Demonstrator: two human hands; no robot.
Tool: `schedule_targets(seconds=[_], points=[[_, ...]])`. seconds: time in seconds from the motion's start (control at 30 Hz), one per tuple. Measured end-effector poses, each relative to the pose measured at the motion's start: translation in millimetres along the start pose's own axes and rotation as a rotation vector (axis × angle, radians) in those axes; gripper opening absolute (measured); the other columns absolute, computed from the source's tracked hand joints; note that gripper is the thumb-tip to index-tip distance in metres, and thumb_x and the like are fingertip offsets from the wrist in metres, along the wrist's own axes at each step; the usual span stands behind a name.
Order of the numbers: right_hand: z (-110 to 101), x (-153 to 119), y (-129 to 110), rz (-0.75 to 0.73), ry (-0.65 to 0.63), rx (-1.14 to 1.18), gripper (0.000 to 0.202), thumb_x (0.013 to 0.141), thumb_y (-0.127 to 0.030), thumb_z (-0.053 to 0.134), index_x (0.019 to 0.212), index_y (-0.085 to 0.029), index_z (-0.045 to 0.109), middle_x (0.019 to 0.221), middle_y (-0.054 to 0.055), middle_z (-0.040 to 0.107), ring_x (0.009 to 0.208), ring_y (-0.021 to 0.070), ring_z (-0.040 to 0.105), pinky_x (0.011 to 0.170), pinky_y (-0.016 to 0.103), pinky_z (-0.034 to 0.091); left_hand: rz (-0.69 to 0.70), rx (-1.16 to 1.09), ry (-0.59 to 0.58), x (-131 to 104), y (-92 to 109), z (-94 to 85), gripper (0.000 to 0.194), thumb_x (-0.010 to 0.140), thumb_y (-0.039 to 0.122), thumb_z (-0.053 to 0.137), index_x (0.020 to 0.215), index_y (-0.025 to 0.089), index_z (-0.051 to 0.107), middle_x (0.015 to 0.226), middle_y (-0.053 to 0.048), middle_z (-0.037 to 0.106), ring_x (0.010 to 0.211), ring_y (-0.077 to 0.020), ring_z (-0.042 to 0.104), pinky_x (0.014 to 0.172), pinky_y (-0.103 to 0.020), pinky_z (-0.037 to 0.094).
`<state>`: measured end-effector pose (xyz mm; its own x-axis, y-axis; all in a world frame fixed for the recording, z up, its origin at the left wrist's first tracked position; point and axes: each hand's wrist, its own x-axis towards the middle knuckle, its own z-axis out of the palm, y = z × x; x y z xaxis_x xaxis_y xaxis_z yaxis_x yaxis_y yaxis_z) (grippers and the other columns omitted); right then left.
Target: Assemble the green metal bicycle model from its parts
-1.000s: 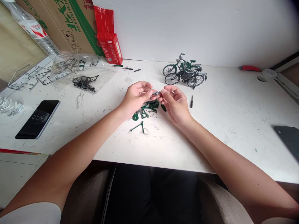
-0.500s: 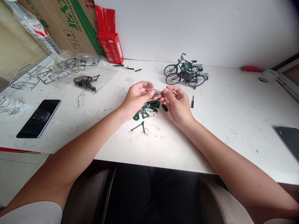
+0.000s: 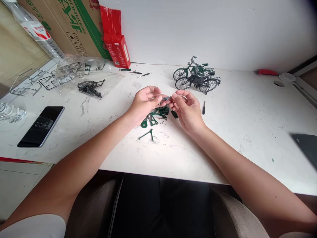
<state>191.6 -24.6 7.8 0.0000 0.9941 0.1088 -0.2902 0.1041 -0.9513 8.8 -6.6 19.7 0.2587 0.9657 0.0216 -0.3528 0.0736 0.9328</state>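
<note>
Between my fingertips is a small silver model bicycle part (image 3: 166,98), too small to make out exactly. My left hand (image 3: 146,102) pinches its left end with thumb and fingers. From the other side, my right hand (image 3: 187,107) grips its right end. Just below the hands lie green model bicycle parts (image 3: 158,116), partly hidden by my left hand, with tiny screws beside them. A green Y-shaped frame piece (image 3: 148,134) rests nearer to me. Close to my right fingers is a dark green piece (image 3: 174,114).
Two assembled model bicycles (image 3: 196,76) stand behind my hands. A small screwdriver (image 3: 203,108) lies to the right, more tools (image 3: 138,73) at the back. Bagged black parts (image 3: 90,89), a phone (image 3: 41,126), a red packet (image 3: 119,49) and a carton (image 3: 74,23) occupy the left side.
Both hands keep their hold on the silver part, which looks slightly turned between the fingers. The whole view has shifted a little; nothing on the table has moved.
</note>
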Motion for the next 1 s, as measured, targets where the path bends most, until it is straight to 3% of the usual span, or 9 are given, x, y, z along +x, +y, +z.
schedule_targets(seconds=[0.37, 0.7, 1.0], points=[[-0.9, 0.9, 2.2, 0.038, 0.012, 0.03, 0.046, 0.078, -0.057, 0.098, 0.101, -0.03, 0.069, 0.087, -0.001, 0.074, 0.079, 0.0164, 0.072, 0.073, 0.031, 0.062, -0.041, -0.025, 0.001, -1.0, 2.9, 2.9, 0.024, 0.09, 0.011, 0.081, 0.102, 0.018, 0.062, 0.1, -0.007, 0.081, 0.104, -0.0223, 0.081, 0.112, -0.045, 0.058], [-0.3, 2.3, 5.7, -0.012, 0.028, 0.01, 0.047, 0.077, -0.055, 0.099, 0.1, -0.029, 0.068, 0.083, -0.003, 0.073, 0.077, 0.0146, 0.072, 0.071, 0.029, 0.061, -0.013, -0.038, -0.013, -0.2, 0.1, 0.4, 0.023, 0.092, 0.011, 0.081, 0.103, 0.017, 0.062, 0.097, -0.006, 0.081, 0.094, -0.0197, 0.082, 0.111, -0.046, 0.059], [-6.5, 5.4, 8.9, -0.047, -0.026, -0.07, 0.042, 0.086, -0.054, 0.092, 0.106, -0.03, 0.064, 0.084, -0.003, 0.073, 0.08, 0.0168, 0.075, 0.072, 0.032, 0.061, 0.001, -0.017, -0.025, -0.2, -1.3, -2.5, 0.03, 0.089, 0.014, 0.086, 0.104, 0.019, 0.061, 0.097, -0.004, 0.081, 0.097, -0.0197, 0.082, 0.111, -0.045, 0.06]])
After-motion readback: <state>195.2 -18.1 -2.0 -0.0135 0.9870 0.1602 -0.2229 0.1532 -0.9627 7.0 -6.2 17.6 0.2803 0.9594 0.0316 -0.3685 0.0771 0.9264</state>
